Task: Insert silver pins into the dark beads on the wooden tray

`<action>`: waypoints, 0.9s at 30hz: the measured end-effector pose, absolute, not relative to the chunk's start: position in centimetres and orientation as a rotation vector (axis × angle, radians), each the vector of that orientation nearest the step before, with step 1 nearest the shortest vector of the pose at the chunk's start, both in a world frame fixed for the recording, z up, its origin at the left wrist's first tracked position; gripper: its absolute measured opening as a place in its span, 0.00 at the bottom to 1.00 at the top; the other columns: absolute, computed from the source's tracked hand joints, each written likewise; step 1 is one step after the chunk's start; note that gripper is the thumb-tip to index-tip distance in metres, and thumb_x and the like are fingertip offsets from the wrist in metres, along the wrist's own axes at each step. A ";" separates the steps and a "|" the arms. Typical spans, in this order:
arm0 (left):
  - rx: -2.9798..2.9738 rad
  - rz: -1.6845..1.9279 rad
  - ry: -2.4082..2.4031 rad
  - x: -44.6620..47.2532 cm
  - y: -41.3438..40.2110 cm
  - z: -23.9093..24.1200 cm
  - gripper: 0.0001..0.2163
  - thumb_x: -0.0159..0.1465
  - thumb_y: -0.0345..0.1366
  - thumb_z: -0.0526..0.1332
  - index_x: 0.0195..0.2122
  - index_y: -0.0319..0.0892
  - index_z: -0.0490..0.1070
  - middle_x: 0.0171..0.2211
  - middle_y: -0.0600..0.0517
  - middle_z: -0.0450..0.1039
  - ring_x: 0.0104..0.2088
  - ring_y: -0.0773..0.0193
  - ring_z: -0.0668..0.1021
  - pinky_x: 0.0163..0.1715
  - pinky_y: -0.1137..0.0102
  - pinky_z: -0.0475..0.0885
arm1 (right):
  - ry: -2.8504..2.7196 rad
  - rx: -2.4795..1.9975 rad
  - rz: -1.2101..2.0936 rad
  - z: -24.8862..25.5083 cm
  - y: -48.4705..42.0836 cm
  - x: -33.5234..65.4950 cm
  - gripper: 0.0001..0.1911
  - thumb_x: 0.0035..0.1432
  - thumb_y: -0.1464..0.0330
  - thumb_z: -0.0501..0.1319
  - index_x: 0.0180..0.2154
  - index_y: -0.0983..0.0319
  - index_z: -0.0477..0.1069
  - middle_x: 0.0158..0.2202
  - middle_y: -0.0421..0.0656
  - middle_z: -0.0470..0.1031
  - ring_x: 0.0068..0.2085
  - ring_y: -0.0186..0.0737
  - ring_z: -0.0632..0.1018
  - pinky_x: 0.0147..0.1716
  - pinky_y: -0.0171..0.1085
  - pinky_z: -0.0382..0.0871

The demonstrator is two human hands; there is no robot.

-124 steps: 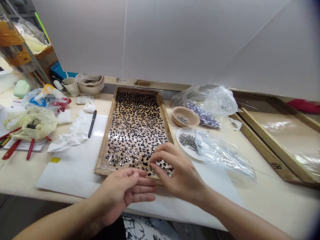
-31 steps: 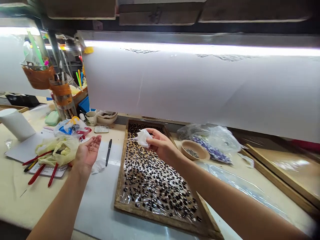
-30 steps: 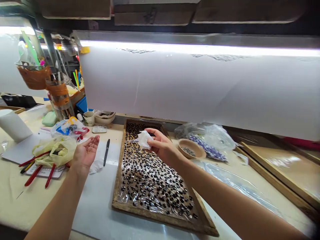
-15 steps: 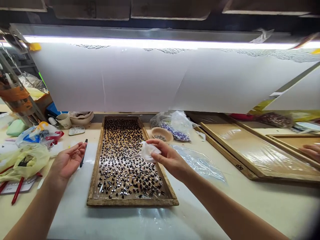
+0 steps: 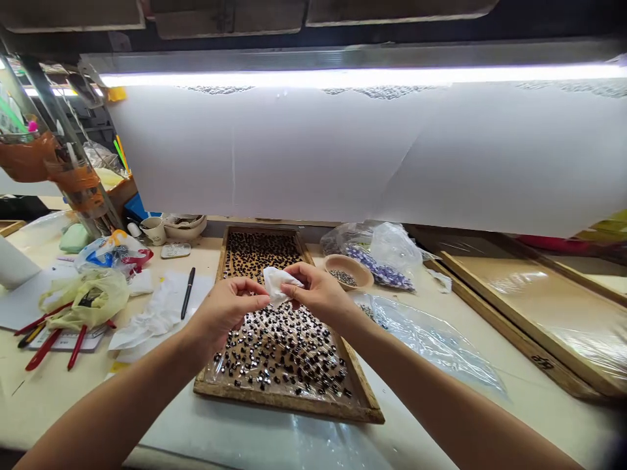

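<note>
Above the tray, my right hand (image 5: 323, 292) is closed on a crumpled white tissue (image 5: 277, 286), gripped between thumb and fingertips. My left hand (image 5: 221, 312) is just left of the tissue, thumb and forefinger brought together in a pinch. Whatever lies between those fingertips is too small or hidden to make out. Below both hands is a wooden tray (image 5: 289, 403) lined with clear plastic film. Many small shiny black beads (image 5: 289, 352) are scattered over it, packed more densely at the far end.
A bowl (image 5: 361, 269) of tiny metallic pieces and a bag of purple-white pieces (image 5: 379, 264) stand right of the tray. Film-covered wooden frames (image 5: 519, 287) lie far right. At left are a black pen (image 5: 187, 294), a yellow plastic bag (image 5: 105, 297) and red-handled tools (image 5: 77, 346).
My left hand has moved right, from palm-up beside the tray to a pinch next to the tissue. My right hand keeps the tissue. The camera view has turned left.
</note>
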State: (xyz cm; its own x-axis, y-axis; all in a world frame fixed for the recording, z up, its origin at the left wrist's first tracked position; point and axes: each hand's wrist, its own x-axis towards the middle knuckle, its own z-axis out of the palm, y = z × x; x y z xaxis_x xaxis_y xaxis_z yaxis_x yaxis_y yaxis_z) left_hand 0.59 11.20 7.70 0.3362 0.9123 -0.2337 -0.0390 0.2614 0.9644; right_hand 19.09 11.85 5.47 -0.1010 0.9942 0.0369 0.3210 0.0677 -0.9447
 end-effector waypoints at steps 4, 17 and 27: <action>1.360 0.962 1.142 0.4 12.3 6.6 0.05 0.50 0.33 0.65 0.27 0.39 0.72 0.15 0.62 0.52 0.17 0.76 0.55 0.17 0.75 0.46 | -1.449 -1.333 1.234 5.4 12.3 18.6 0.12 0.48 0.65 0.62 0.35 0.63 0.65 0.30 0.40 0.70 0.24 0.31 0.70 0.22 0.33 0.64; 1.794 0.923 1.176 0.6 12.1 5.9 0.10 0.55 0.38 0.61 0.35 0.41 0.76 0.17 0.59 0.60 0.18 0.73 0.59 0.18 0.74 0.52 | -1.549 -1.219 1.294 5.2 11.5 17.0 0.14 0.49 0.63 0.62 0.37 0.64 0.68 0.26 0.38 0.68 0.24 0.30 0.68 0.23 0.33 0.62; 1.927 0.968 1.242 0.0 11.7 6.2 0.10 0.55 0.36 0.61 0.37 0.45 0.78 0.25 0.54 0.74 0.22 0.70 0.65 0.23 0.73 0.58 | -1.471 -1.148 1.320 5.3 11.1 17.5 0.17 0.49 0.64 0.63 0.42 0.62 0.69 0.34 0.42 0.72 0.32 0.34 0.72 0.32 0.37 0.67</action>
State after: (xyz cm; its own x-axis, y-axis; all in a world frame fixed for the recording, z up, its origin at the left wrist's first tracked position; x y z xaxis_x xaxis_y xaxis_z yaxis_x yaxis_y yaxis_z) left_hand 0.02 11.71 6.23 0.2813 0.9298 0.2372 0.4570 -0.3472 0.8189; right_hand 17.53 11.10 5.31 -0.2382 0.9712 0.0054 0.0992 0.0299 -0.9946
